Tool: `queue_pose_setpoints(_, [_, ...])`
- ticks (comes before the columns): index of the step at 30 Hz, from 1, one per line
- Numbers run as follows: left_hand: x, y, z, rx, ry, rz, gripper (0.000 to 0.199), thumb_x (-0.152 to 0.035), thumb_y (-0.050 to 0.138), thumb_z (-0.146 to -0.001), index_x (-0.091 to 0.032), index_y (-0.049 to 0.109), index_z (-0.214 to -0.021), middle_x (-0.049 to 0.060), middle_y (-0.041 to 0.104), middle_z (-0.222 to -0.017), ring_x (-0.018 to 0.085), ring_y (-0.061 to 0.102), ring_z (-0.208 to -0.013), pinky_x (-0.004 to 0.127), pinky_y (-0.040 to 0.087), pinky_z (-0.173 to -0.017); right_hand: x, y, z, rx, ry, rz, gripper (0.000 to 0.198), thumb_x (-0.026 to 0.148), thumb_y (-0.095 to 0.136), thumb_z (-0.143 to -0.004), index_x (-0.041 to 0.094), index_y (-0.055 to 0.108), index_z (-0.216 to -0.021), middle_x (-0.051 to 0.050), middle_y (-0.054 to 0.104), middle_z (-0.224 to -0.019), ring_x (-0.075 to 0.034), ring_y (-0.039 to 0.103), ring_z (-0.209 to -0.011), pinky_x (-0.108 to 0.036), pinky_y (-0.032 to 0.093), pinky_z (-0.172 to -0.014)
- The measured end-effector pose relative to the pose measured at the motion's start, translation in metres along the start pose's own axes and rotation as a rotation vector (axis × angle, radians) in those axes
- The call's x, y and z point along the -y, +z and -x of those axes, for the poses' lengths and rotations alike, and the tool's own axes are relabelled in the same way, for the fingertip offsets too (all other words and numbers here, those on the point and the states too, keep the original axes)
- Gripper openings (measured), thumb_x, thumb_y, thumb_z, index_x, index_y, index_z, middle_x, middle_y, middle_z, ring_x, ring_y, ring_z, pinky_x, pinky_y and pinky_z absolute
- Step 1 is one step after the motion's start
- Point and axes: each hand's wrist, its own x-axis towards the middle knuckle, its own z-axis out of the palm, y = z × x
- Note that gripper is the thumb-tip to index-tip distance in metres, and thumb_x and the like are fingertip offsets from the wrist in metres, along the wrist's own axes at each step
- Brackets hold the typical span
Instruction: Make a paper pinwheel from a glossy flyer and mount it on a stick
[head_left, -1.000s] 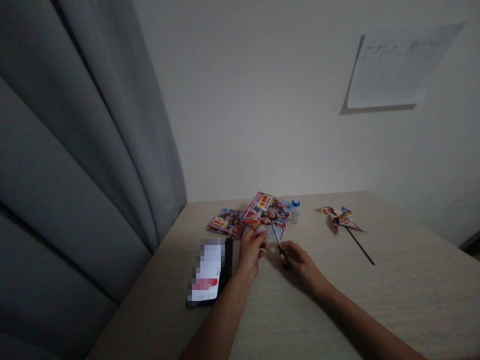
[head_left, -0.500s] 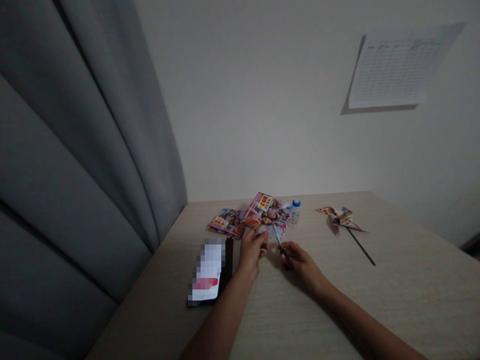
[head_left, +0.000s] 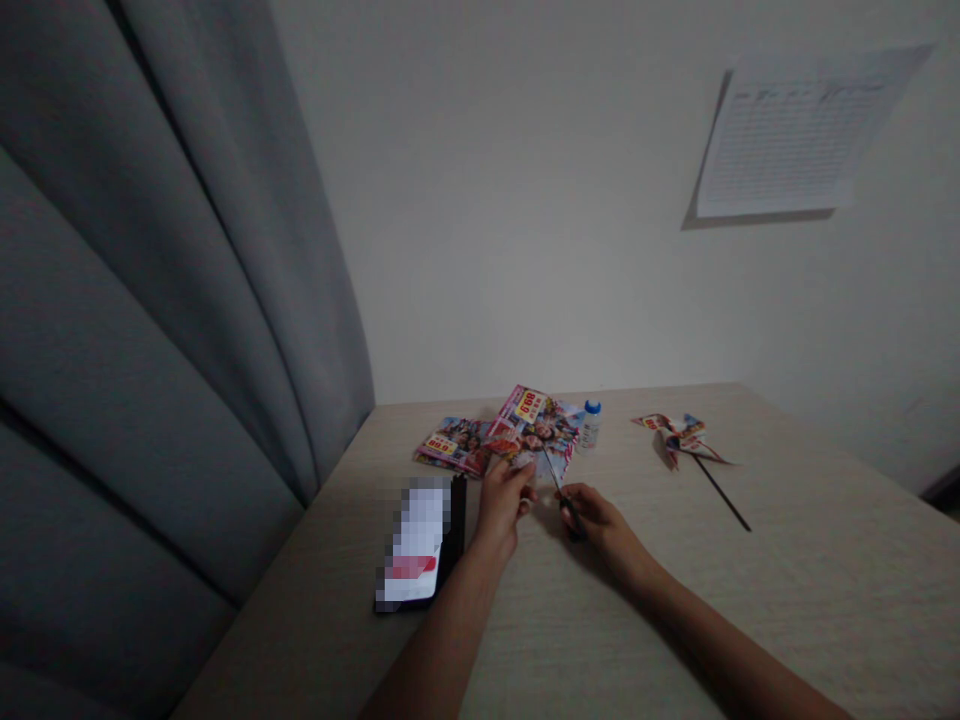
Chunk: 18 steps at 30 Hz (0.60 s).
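Observation:
My left hand is closed on the near edge of a colourful printed paper sheet, which it holds tilted up above the table. In my right hand is a pair of scissors with dark handles. Its blades point away from me and reach the sheet near its lower middle. Whether the blades are apart is too small to tell. Just left of the sheet lies a folded stack of similar printed paper. A small clear bottle with a blue cap stands right behind the sheet's right corner.
A phone in a dark case, its screen lit and blurred, lies left of my left forearm. On the right rests a paper pinwheel with a dark stick. A grey curtain borders the table's left side. Paper hangs on the wall.

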Motion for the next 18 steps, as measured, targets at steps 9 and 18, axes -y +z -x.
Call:
queue_pose_setpoints(9, [0.0,0.0012,0.001,0.031,0.01,-0.013,0.036,-0.037,0.087,-0.063,-0.018,0.062,-0.081,-0.006,0.061,-0.068,0.004,0.052,-0.044,0.014,0.023,-0.038,0.0016,0.0006,-0.0011,-0.017,0.017,-0.057,0.056,0.069,0.075,-0.07,0.021,0.061,-0.097,0.003,0.054,-0.069,-0.014,0.047,-0.063,-0.028,0.036,-0.06])
queue_pose_setpoints(18, [0.0021,0.0009,-0.0003,0.027,0.007,-0.021,0.035,-0.037,0.086,-0.063,-0.018,0.063,-0.081,-0.005,0.062,-0.068,0.004,0.053,-0.044,0.014,0.023,-0.037,0.0012,-0.0001,-0.0018,-0.013,0.023,-0.067,0.055,0.066,0.076,-0.07,0.021,0.061,-0.096,0.002,0.056,-0.068,-0.014,0.048,-0.064,-0.028,0.037,-0.06])
